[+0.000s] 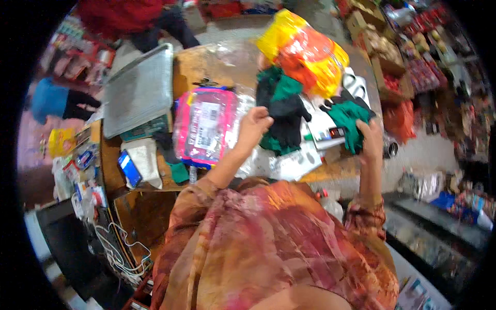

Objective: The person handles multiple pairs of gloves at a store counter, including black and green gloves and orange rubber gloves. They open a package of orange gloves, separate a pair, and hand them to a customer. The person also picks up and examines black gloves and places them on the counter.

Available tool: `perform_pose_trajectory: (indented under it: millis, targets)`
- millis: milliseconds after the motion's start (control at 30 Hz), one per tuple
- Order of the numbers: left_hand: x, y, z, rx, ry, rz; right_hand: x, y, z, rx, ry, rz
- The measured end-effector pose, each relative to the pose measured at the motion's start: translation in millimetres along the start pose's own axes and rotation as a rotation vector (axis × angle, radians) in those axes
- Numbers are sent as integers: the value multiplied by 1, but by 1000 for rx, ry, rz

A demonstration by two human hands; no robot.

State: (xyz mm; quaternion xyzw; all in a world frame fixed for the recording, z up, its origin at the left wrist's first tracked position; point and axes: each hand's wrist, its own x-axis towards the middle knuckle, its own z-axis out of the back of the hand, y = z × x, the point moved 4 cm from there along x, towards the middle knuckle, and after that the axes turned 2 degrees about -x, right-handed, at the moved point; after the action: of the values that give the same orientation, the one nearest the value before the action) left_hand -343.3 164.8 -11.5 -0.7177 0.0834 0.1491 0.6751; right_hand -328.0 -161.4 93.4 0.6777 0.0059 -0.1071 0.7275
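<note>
My right hand [370,135] grips the edge of a green and black work glove [348,114] at the right side of the table. Beside a pile of black and green gloves [285,112], my left hand [255,126] has its fingers curled; whether it pinches anything I cannot tell. A pink-edged clear plastic package [205,124] with a printed label lies left of that hand. Above the gloves rests a yellow and red plastic bag [306,50]. White papers [296,161] lie partly under the gloves.
At the table's left stand a large metal tray [137,93] and a blue-screened phone [130,168] on a white cloth. Another green and black glove [178,172] lies near the front edge. A person in red [120,17] stands beyond the table; cardboard boxes [391,77] are at right.
</note>
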Motion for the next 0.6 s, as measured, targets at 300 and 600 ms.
perform_pose_trajectory:
  millis: [300,600]
  targets:
    - [-12,-17,7,72,36,-71,31,-216,28,-480,245,-187]
    - [-111,-13,56,-71,-116,-183,4,-166,-27,-515,394,-181]
